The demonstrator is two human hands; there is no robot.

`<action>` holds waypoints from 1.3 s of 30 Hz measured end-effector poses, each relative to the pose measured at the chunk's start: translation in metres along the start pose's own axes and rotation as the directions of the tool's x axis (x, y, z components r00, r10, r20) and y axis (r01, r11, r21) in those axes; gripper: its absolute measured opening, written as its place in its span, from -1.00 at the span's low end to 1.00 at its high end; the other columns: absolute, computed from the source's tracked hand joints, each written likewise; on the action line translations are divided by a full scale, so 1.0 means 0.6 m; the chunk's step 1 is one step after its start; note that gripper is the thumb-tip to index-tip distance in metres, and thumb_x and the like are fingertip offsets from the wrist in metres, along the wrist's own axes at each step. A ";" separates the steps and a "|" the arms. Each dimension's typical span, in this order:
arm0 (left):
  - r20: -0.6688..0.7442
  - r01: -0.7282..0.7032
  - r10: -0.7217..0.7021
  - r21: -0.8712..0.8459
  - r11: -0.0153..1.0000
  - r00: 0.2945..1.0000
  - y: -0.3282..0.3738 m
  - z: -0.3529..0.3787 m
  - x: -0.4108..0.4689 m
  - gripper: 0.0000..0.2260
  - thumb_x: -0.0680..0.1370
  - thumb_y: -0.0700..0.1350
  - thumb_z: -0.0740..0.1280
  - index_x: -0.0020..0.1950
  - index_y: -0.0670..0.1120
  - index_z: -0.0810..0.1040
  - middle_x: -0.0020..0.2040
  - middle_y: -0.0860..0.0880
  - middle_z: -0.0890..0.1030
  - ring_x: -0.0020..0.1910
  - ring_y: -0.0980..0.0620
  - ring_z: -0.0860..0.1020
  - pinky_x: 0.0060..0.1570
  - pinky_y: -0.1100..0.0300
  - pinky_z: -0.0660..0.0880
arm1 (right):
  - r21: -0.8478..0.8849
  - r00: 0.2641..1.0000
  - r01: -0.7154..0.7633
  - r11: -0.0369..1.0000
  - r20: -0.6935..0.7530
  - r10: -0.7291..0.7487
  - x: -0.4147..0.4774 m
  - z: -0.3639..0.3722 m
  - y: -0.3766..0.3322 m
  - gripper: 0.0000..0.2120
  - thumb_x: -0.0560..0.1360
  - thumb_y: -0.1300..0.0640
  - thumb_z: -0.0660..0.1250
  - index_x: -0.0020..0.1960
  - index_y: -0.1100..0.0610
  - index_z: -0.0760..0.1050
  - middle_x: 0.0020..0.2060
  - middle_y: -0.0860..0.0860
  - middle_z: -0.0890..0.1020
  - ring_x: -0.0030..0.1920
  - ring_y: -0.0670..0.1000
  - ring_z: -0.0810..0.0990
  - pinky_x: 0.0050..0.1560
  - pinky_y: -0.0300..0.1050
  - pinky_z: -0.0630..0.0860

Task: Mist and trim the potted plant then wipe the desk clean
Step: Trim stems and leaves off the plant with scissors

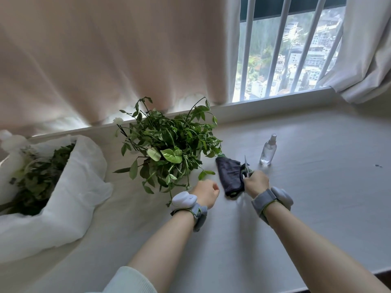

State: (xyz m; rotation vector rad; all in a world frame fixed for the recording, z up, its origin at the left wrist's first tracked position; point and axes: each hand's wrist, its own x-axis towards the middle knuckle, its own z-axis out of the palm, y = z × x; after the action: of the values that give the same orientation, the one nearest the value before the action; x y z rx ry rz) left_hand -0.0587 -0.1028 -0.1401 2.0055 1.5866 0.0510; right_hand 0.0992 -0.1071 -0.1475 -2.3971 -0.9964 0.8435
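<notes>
A leafy potted plant [169,149] stands on the white desk [296,208], its pot hidden by foliage. My right hand [256,183] grips green-handled scissors [245,171], blades pointing up and away, just over a dark folded cloth [229,176] lying right of the plant. My left hand [206,192] is loosely curled with nothing visible in it, close to the plant's lower right leaves. A clear spray bottle [268,152] stands upright behind the cloth to the right.
A white plastic bag [80,187] holding cut greenery [40,178] lies at the left. A curtain and a barred window run along the desk's far edge. A small speck [377,165] lies on the desk at far right.
</notes>
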 end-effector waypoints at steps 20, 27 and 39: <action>0.035 0.137 -0.133 -0.369 0.919 0.990 -0.057 -0.033 -0.077 -0.82 0.52 -0.22 0.25 0.07 -0.17 0.59 0.09 -0.18 0.63 0.08 -0.16 0.60 -0.04 0.15 0.51 | 0.530 0.965 0.198 0.824 0.040 -0.258 -0.101 0.004 -0.076 -0.64 0.49 0.42 0.22 0.23 0.18 0.50 -0.01 0.22 0.58 -0.15 0.19 0.56 -0.15 0.11 0.63; 0.274 0.202 -0.139 -0.216 0.955 0.952 -0.094 -0.054 -0.108 -0.79 0.53 -0.24 0.25 0.10 -0.18 0.61 -0.15 -0.13 0.57 -0.22 -0.02 0.52 -0.31 0.27 0.46 | 0.471 0.892 0.448 0.760 -0.177 -0.415 -0.147 -0.012 -0.100 -0.73 0.47 0.28 0.31 0.13 0.07 0.56 -0.23 0.07 0.62 -0.17 0.06 0.57 -0.09 -0.11 0.53; 0.008 0.425 -0.430 0.146 0.893 0.903 -0.208 -0.106 -0.106 -0.79 0.52 -0.23 0.25 -0.33 -0.19 0.38 -0.35 -0.02 0.39 -0.36 0.03 0.39 -0.45 0.28 0.25 | 0.529 0.849 0.490 0.693 -0.109 -0.517 -0.166 0.014 -0.130 -0.79 0.37 0.09 0.52 -0.03 0.10 0.60 -0.26 0.10 0.67 -0.22 0.08 0.61 -0.17 -0.08 0.56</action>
State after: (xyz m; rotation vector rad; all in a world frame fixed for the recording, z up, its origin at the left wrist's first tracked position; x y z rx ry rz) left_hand -0.2112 -0.1182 -0.1239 1.6961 2.0183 -0.2777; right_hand -0.0009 -0.1282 -0.0723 -1.5168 -1.1693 0.8291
